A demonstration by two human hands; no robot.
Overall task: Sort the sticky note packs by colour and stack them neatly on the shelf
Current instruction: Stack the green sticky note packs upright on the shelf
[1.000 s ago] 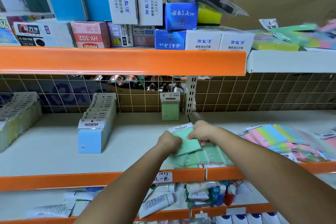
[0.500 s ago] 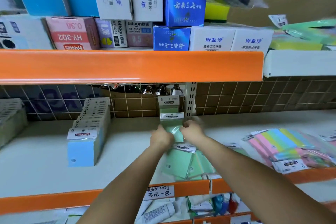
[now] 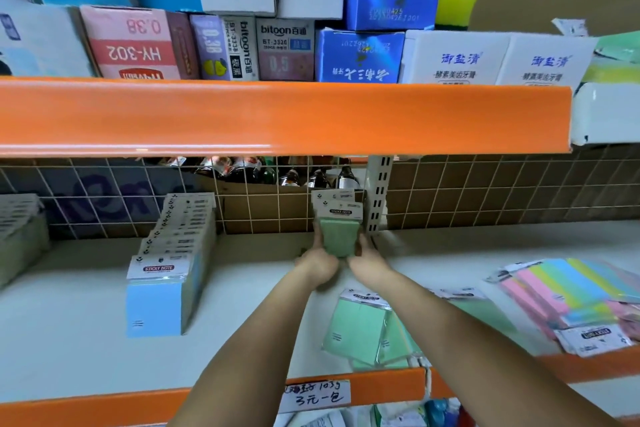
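Note:
At the back of the white shelf (image 3: 69, 340), a green sticky note pack (image 3: 338, 235) stands upright against the wire grid, in front of another green pack (image 3: 334, 197). My left hand (image 3: 318, 262) grips its left side and my right hand (image 3: 369, 258) grips its right side. Loose green packs (image 3: 360, 329) lie flat near the shelf's front edge. A row of blue packs (image 3: 162, 291) stands upright to the left. Multicoloured packs (image 3: 568, 291) lie in a pile on the right.
Pale packs (image 3: 20, 236) stand in a row at the far left. The orange upper shelf lip (image 3: 277, 114) hangs low overhead, carrying boxes. A white slotted upright post (image 3: 379, 194) stands just right of the green packs. A handwritten price tag (image 3: 317, 395) sits on the front rail.
Both hands lifted a green pack from the loose pile at the front and carried it to the back of the shelf, standing it against the pack by the grid. The camera tilted upward.

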